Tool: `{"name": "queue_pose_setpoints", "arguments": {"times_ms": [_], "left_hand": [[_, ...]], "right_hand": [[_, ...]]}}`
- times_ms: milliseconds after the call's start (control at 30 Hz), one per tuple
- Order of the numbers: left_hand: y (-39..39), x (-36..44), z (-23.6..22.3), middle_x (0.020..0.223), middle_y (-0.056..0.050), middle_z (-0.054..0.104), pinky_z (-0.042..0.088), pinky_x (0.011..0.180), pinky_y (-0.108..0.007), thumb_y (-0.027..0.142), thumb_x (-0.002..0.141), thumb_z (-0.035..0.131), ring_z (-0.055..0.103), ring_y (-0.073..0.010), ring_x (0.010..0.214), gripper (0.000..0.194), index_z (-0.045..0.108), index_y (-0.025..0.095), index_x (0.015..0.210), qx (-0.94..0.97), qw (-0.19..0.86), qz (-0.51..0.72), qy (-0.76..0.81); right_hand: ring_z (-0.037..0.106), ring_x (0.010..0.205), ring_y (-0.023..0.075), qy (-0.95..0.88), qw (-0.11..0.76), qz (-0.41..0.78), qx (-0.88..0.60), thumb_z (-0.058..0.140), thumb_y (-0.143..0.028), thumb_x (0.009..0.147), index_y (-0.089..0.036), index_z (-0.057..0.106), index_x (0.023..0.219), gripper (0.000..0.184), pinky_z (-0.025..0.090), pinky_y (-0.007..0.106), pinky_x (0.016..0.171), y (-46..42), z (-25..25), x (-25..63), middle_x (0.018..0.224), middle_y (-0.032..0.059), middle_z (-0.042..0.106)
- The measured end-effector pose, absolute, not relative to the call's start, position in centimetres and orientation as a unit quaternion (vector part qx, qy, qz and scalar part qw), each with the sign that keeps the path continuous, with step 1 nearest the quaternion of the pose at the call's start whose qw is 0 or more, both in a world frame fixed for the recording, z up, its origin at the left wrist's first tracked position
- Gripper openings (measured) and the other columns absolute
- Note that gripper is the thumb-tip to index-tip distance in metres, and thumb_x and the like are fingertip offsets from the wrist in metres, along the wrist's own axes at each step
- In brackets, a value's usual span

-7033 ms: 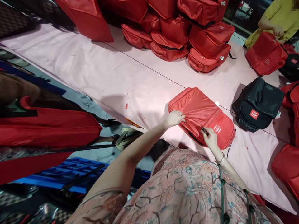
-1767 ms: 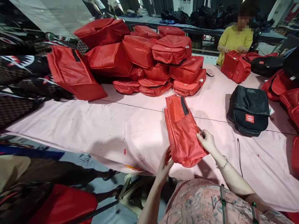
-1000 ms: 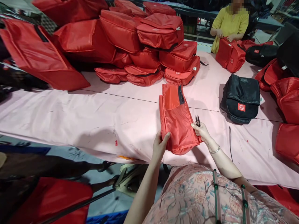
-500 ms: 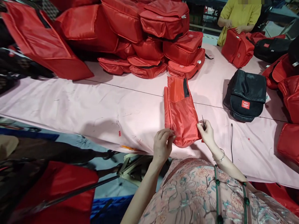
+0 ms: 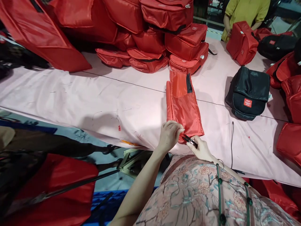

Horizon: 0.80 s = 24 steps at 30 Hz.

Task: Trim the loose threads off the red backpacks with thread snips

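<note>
A red fabric bag [image 5: 187, 108] lies flattened in front of me, a short black zipper [image 5: 189, 83] at its far end. Over its near left edge, my left hand [image 5: 170, 133] is pinched closed; whatever is between the fingertips is too small to make out. Black thread snips [image 5: 190, 140] are held in my right hand [image 5: 199, 149], their tips pointing left at the bag's near edge, just below my left fingertips.
Red bags [image 5: 150, 42] are piled along the far side of the pink-covered table [image 5: 105, 100]. A black bag [image 5: 249, 94] stands to the right, near a thin dark cord [image 5: 232, 141]. Across the table, a person in a yellow top [image 5: 246, 12] handles a red bag [image 5: 242, 44].
My right hand has left the bag's right edge and come left, bringing the snips to my left fingertips. My left hand has shifted slightly right and up. The view has tilted a little downward.
</note>
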<state>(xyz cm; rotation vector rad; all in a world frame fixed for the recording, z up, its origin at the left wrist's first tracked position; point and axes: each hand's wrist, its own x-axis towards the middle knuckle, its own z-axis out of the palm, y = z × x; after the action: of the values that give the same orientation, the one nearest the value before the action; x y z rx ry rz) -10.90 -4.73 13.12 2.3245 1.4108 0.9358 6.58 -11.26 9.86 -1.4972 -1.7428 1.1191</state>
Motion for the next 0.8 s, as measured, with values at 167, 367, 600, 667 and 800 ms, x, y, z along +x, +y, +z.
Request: {"name": "queue_pose_setpoints", "arguments": {"times_ms": [167, 367, 600, 667, 800], "left_hand": [[-5.0, -10.7, 13.1, 0.075, -0.003, 0.067, 0.041, 0.079, -0.033, 0.027, 0.085, 0.051, 0.058, -0.0180, 0.082, 0.017, 0.059, 0.019, 0.073, 0.792, 0.146, 0.337, 0.488], [-4.9, -10.7, 13.1, 0.074, -0.004, 0.067, 0.043, 0.077, -0.032, 0.027, 0.083, 0.052, 0.058, -0.0181, 0.081, 0.017, 0.060, 0.018, 0.072, 0.782, 0.165, 0.340, 0.496], [-5.0, -10.6, 13.4, 0.073, -0.004, 0.066, 0.044, 0.077, -0.033, 0.026, 0.082, 0.052, 0.058, -0.0189, 0.082, 0.018, 0.061, 0.019, 0.069, 0.771, 0.189, 0.331, 0.510], [-5.0, -10.5, 13.5, 0.073, -0.004, 0.065, 0.044, 0.077, -0.033, 0.026, 0.082, 0.052, 0.058, -0.0192, 0.081, 0.018, 0.061, 0.019, 0.068, 0.769, 0.192, 0.334, 0.510], [-5.0, -10.5, 13.5, 0.072, -0.004, 0.065, 0.044, 0.077, -0.034, 0.026, 0.081, 0.052, 0.058, -0.0196, 0.081, 0.018, 0.060, 0.019, 0.067, 0.766, 0.193, 0.334, 0.515]], "right_hand": [[0.051, 0.056, 0.0129, -0.663, 0.290, 0.405, -0.559, 0.040, -0.044, 0.087, -0.022, 0.047, 0.086, 0.023, 0.036, 0.023, 0.055, -11.6, 9.1, 5.9, 0.067, -0.0024, 0.054], [0.050, 0.056, 0.0127, -0.659, 0.286, 0.410, -0.562, 0.040, -0.044, 0.087, -0.022, 0.048, 0.086, 0.024, 0.035, 0.022, 0.054, -11.7, 8.5, 5.6, 0.068, -0.0017, 0.055], [0.048, 0.056, 0.0122, -0.650, 0.300, 0.408, -0.566, 0.041, -0.045, 0.086, -0.022, 0.049, 0.087, 0.024, 0.034, 0.022, 0.054, -11.7, 8.4, 5.6, 0.065, -0.0027, 0.054], [0.049, 0.057, 0.0125, -0.650, 0.302, 0.411, -0.563, 0.041, -0.045, 0.086, -0.022, 0.049, 0.087, 0.024, 0.034, 0.022, 0.055, -11.6, 8.5, 5.5, 0.068, -0.0022, 0.055], [0.050, 0.059, 0.0127, -0.650, 0.303, 0.416, -0.560, 0.041, -0.046, 0.087, -0.022, 0.049, 0.086, 0.025, 0.034, 0.023, 0.055, -11.4, 8.6, 5.5, 0.069, -0.0019, 0.056]]}}
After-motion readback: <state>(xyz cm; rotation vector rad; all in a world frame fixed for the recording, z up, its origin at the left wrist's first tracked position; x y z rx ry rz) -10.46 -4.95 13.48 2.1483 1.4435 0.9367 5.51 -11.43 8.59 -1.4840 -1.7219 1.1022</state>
